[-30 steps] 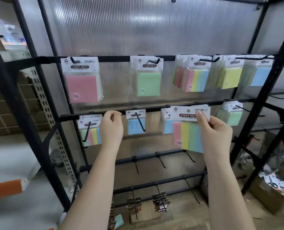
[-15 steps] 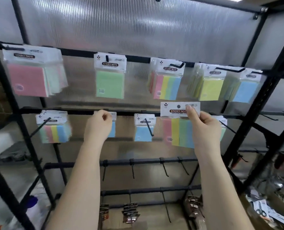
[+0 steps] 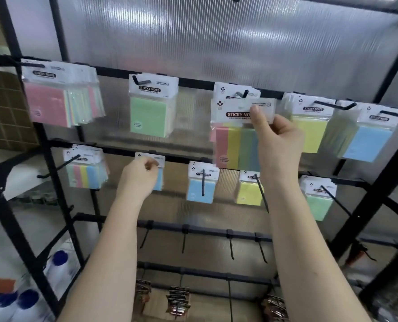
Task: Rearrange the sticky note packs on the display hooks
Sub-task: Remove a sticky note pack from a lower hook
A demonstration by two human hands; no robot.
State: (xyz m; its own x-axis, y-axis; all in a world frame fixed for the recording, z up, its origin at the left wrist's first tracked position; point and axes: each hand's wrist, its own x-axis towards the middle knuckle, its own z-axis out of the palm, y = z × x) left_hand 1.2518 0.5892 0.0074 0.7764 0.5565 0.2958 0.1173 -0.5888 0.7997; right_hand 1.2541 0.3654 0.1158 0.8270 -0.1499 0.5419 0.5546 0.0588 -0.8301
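Arms: both forearms bare, no sleeves in view.
Left hand: bare, no glove, ring or watch visible.
Right hand: bare, no glove or ring; short, unpainted thumbnail.
Wrists: bare, no bands.

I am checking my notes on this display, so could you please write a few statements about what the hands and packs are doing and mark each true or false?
1. The right hand pinches the header card of a multicolour striped pack. True.
2. The striped pack is held down by the bottom row of hooks. False: it is held up at the top row, just below a hook.
3. The left hand grips a blue pack on the middle row. True.
4. The plain green pack on the top row is in the left hand. False: it hangs untouched on its hook.
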